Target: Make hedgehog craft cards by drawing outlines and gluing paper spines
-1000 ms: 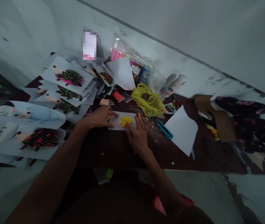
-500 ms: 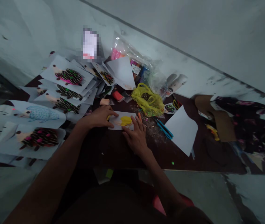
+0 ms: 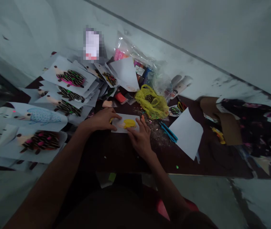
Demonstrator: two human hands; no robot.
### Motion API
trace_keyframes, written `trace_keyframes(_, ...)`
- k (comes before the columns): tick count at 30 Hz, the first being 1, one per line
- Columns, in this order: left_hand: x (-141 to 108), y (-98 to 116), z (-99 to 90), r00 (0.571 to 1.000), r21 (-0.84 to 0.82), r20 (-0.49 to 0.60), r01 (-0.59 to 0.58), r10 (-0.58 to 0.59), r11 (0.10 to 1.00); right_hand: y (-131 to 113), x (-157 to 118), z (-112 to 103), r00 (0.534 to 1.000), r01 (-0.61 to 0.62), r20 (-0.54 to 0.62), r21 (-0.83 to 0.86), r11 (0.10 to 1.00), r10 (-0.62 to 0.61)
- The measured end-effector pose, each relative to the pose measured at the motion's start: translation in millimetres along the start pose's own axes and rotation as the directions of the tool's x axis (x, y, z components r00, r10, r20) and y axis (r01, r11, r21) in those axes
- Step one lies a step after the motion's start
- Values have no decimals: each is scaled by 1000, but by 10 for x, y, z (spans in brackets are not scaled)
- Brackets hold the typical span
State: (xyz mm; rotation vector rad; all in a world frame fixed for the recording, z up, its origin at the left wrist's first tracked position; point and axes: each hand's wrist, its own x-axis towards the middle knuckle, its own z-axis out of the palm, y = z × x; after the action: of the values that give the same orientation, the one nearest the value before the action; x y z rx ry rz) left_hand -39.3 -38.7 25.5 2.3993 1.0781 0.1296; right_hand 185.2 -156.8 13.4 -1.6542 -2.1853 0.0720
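A small white card [image 3: 119, 129] lies flat on the dark table, with a yellow patch of modelling clay [image 3: 129, 123] spread on it. At the card's left edge is my left hand [image 3: 105, 119], fingers curled. A bit of yellow clay shows between its thumb and fingers, mostly hidden. My right hand [image 3: 141, 137] reaches over the card's right side with fingers stretched and apart. Its thumb touches the lower edge of the yellow patch, and its other fingertips rest at the card's right border.
Stacked hedgehog picture cards [image 3: 70, 78] fill the left. Behind are a yellow plastic bag [image 3: 155, 108], red clay [image 3: 121, 98] and a clear bag of coloured packs [image 3: 139, 68]. Blue-handled scissors [image 3: 170, 132] and a white sheet [image 3: 188, 133] lie right. A wall backs the table.
My right hand has shifted slightly; its fingers have drawn in, and its thumb now meets the yellow clay's lower edge. My left hand stays at the card's left edge.
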Motion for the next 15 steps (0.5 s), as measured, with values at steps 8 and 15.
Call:
trace_keyframes(8,-3,-12,25,1000,-2,-21,-9,9,1000,-23,-50,9,997,75,47,-211,975,-66)
trace_keyframes(15,4,-42,36,1000,-3,-22,-19,18,1000,-41,-50,24,998,35,54,-246,969,-22)
